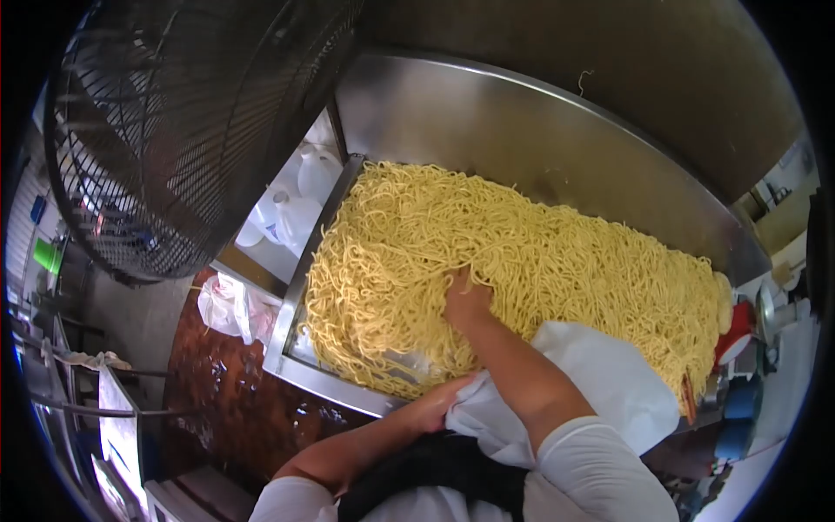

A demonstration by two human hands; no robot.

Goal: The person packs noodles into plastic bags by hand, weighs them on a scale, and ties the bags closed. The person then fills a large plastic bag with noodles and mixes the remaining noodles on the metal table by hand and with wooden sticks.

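Observation:
A thick layer of yellow noodles (pixel 591 270) covers a long metal tray (pixel 300 367). My right hand (pixel 468 300) reaches into the noodles near the middle, its fingertips hidden among the strands. At the tray's front edge, my left hand (pixel 442 407) is against a white plastic bag (pixel 609 370), its fingers hidden by the bag's folds. The bag lies across the front edge, partly under my right forearm, and overlaps some noodles.
A large fan (pixel 174 148) stands at the upper left. White plastic jugs (pixel 296 217) are beyond the tray's left end, with a knotted bag (pixel 230 304) below. A metal backboard (pixel 539 130) rises behind the noodles. Red and blue containers (pixel 739 418) stand at the right.

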